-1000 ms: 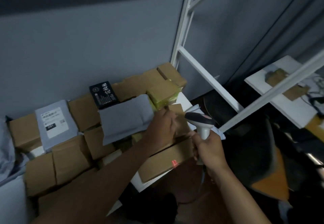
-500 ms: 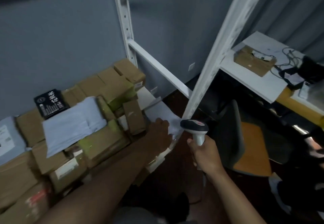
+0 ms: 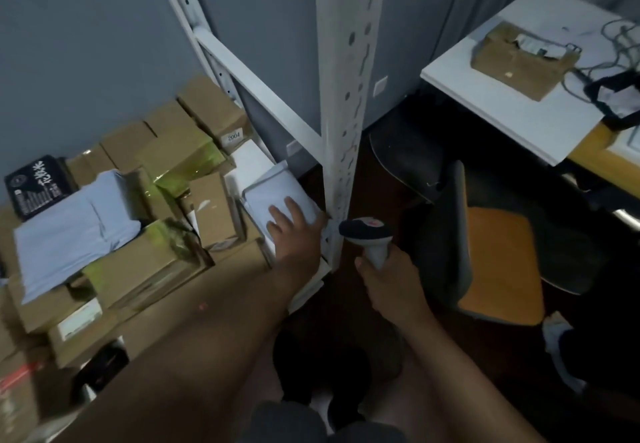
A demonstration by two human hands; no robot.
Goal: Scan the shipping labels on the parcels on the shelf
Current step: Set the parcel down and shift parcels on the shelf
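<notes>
Parcels (image 3: 145, 220) are piled on the shelf (image 3: 249, 165). A grey mailer (image 3: 273, 200) at its right end is pressed by the flat, open left hand (image 3: 294, 231); the scanner (image 3: 369, 234) is gripped in the right hand (image 3: 391, 283).

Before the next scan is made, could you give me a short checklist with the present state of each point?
1. Scanner held firmly in right hand: ok.
2. Left hand on the white mailer at the shelf's end: ok.
3. Shipping label visible on that mailer: not ok, only a plain surface shows.
4. Scanner aimed at the mailer: cannot tell.
5. Shelf post stands between scanner and mailer: not ok.
</notes>
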